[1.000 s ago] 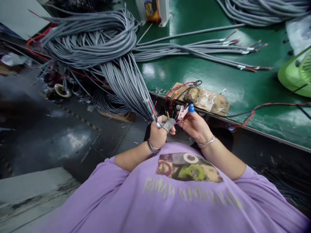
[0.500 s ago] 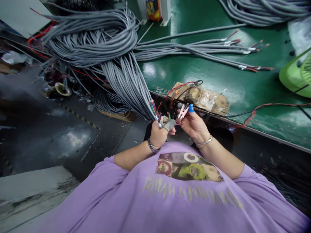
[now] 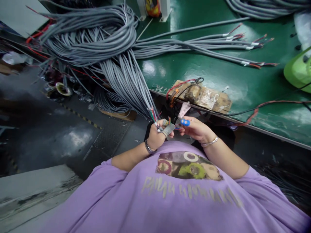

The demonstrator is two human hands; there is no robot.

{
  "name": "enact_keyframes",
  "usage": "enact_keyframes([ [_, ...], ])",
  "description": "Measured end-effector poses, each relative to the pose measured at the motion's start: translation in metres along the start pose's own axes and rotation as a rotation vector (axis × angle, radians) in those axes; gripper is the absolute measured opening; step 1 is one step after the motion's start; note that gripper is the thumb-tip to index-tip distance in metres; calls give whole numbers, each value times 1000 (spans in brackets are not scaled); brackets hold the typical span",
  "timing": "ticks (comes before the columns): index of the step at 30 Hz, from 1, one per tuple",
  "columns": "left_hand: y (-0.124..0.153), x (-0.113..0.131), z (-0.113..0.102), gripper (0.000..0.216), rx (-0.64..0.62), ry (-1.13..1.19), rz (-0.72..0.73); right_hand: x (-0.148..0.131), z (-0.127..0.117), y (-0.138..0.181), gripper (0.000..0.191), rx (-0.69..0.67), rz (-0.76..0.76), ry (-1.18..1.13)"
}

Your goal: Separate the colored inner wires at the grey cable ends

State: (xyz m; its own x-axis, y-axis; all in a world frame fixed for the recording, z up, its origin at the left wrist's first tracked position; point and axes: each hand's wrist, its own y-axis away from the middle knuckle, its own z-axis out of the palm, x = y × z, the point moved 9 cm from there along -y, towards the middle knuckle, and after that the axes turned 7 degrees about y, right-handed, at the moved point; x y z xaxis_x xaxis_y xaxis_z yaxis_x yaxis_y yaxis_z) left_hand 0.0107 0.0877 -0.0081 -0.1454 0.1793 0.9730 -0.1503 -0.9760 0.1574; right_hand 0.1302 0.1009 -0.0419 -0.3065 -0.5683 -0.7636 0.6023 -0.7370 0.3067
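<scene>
My left hand (image 3: 156, 135), its thumb and a finger wrapped in grey covering, is closed around the end of a grey cable. Thin coloured wires (image 3: 169, 121) stick up from its fingers, and the bundle of grey cables (image 3: 131, 81) reaches down to it. My right hand (image 3: 195, 129), with a blue finger cover, is closed just to the right. Between its fingertips is a pink clip (image 3: 184, 109), like a clothes peg, pointing up; its lower end is hidden. Red and blue wires run between the two hands.
A wooden block (image 3: 206, 98) with red and black leads lies at the edge of the green table (image 3: 262, 87). Grey cable ends with bared coloured wires (image 3: 259, 42) spread across the table. A green basket (image 3: 297, 72) stands at the right, and coiled cables (image 3: 92, 35) lie at the back left.
My right hand has lowered slightly and its fingers have closed in, the blue-covered finger now lying across. The pink clip has turned to point upward. My left hand stays nearly in place.
</scene>
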Motion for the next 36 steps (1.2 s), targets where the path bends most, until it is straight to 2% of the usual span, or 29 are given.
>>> enact_keyframes([
  [8,-9,-4,21,34,-256,-215,-210,-14,-3,-2,37,131,-187,202],
  [10,-11,-5,18,35,-225,-183,-221,-14,-8,-1,36,169,-216,188],
  [12,-12,-4,11,38,-139,-99,-183,-12,-12,1,34,180,-205,141],
  [15,-13,-3,-1,41,0,15,-87,-8,-10,4,31,134,-157,80],
  [18,-13,-5,-6,42,65,35,-51,-9,-4,7,36,128,-192,85],
  [21,-12,-4,-3,43,44,8,-59,-17,-5,11,35,273,-312,135],
  [23,-11,-1,3,42,-15,-31,-72,-19,-4,12,35,340,-353,158],
  [26,-6,2,14,38,-133,-123,-82,-14,6,6,37,290,-316,164],
  [28,-4,4,16,35,-160,-144,-75,-14,10,2,34,262,-304,160],
  [31,-5,1,12,36,-117,-72,-60,-16,6,0,25,280,-309,115],
  [34,-8,-5,2,39,-41,46,-35,-13,1,0,15,276,-251,20],
  [36,-10,-10,-3,39,-7,93,-24,-10,0,1,17,261,-208,-27],
])
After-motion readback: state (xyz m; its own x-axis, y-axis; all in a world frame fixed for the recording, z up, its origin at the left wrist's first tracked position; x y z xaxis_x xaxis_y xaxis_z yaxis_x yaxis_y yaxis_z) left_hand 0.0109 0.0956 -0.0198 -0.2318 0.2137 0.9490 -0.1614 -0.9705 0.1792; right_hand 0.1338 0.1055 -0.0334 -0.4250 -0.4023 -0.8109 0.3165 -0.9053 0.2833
